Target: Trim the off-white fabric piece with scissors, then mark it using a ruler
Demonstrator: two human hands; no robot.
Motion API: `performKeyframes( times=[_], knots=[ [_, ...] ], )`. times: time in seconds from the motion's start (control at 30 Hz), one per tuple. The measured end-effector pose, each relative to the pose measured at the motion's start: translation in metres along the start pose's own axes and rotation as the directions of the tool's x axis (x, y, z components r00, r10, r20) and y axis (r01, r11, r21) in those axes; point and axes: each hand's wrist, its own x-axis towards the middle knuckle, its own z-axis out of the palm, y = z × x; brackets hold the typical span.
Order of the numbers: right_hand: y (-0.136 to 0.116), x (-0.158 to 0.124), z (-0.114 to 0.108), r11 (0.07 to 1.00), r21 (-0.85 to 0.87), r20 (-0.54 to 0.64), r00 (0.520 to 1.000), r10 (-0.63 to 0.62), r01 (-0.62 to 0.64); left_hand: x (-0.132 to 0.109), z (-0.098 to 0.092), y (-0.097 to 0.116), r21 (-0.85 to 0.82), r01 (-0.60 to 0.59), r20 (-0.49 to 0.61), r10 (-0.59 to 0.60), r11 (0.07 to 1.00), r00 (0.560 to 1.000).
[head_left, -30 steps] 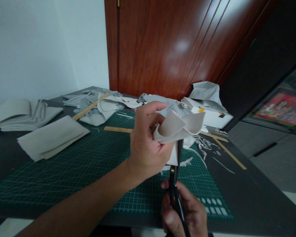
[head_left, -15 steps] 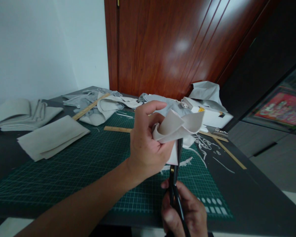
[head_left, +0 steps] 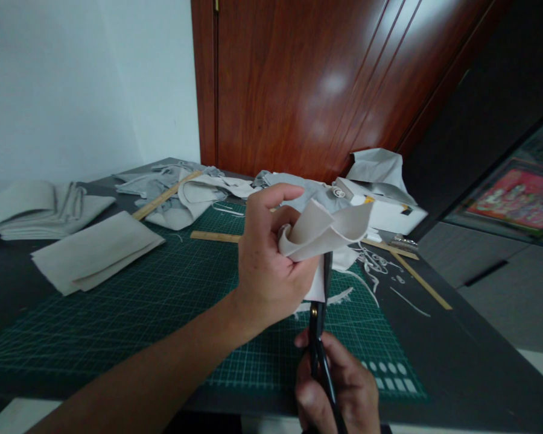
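Note:
My left hand (head_left: 274,259) is closed around a curled piece of off-white fabric (head_left: 323,232), holding it up above the cutting mat. The fabric's top edges flare out to the right of the fingers. My right hand (head_left: 339,386) grips the handles of black scissors (head_left: 317,331) near the table's front edge. Their blades point away from me and lie along the right side of the fabric, just below its curled part. Part of the blades is hidden by the fabric, so how far they are apart is hard to see.
A green cutting mat (head_left: 199,289) covers much of the dark table. Folded fabric pieces (head_left: 99,250) and a fabric stack (head_left: 49,211) lie left. Wooden rulers (head_left: 215,236), crumpled grey cloth (head_left: 163,211), a white box (head_left: 389,211) and thin offcuts (head_left: 373,262) are spread behind and right.
The scissors and the held fabric have shifted very slightly to the left. Both hands keep their grips, and everything else on the table stays in place.

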Motion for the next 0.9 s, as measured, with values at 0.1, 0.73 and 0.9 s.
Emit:
performKeyframes(
  times=[0.1,0.73,0.9],
  knots=[
    [-0.0001,-0.0011,0.0021,1.000,-0.001,-0.012,1.000,0.011,-0.011,0.0005,0.0000,0.0006,0.021,0.001,-0.004,-0.001,1.000,1.000],
    [0.0021,-0.0021,0.0037,1.000,-0.023,-0.043,0.999,-0.019,0.018,0.0026,0.0012,-0.0004,0.021,-0.034,-0.022,0.034,0.999,0.999],
    [0.0062,-0.0018,0.0035,0.997,-0.056,-0.058,0.997,-0.047,0.044,0.0026,0.0000,-0.0009,0.026,-0.047,-0.020,0.048,0.999,0.999]
  ],
)
